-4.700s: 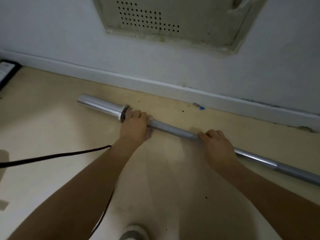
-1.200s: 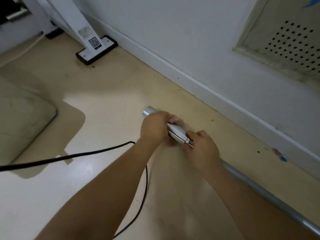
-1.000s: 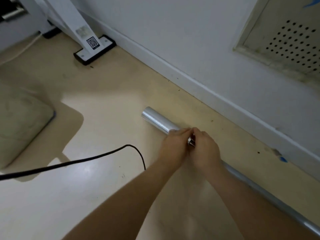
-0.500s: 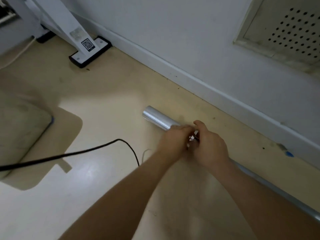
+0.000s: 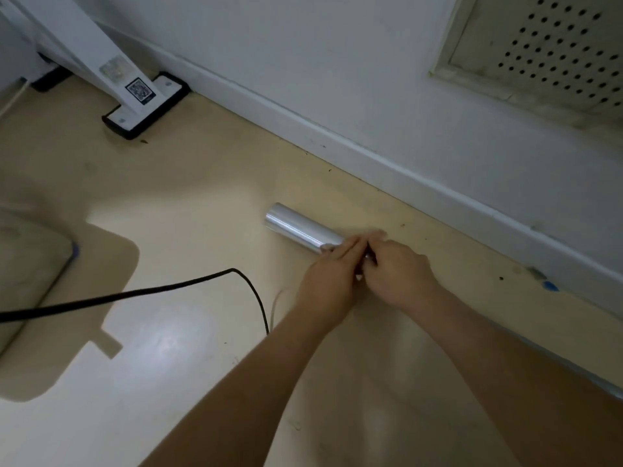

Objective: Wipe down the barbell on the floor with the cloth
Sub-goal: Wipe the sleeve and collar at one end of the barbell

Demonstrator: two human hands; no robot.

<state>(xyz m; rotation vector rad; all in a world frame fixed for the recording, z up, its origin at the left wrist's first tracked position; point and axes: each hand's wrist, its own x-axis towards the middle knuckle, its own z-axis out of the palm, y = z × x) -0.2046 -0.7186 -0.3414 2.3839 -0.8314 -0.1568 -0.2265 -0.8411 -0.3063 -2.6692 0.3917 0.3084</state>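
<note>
The silver barbell lies on the floor alongside the wall, its sleeve end pointing left. My left hand lies over the sleeve at its inner end, fingers draped across the metal. A pale bit of the cloth shows past the fingertips; the rest is hidden under the hand. My right hand is right beside it, fingers curled round the bar at the collar. The thin shaft reappears at the right edge behind my right forearm.
A black cable loops over the floor left of my arms. A white stand leg with a black foot sits by the white baseboard. A beige cushion is at the left edge, and a perforated wall panel upper right.
My left hand has slid from the sleeve's outer end inward along it to meet my right hand at the collar. The bare sleeve end now shows. The view has shifted slightly.
</note>
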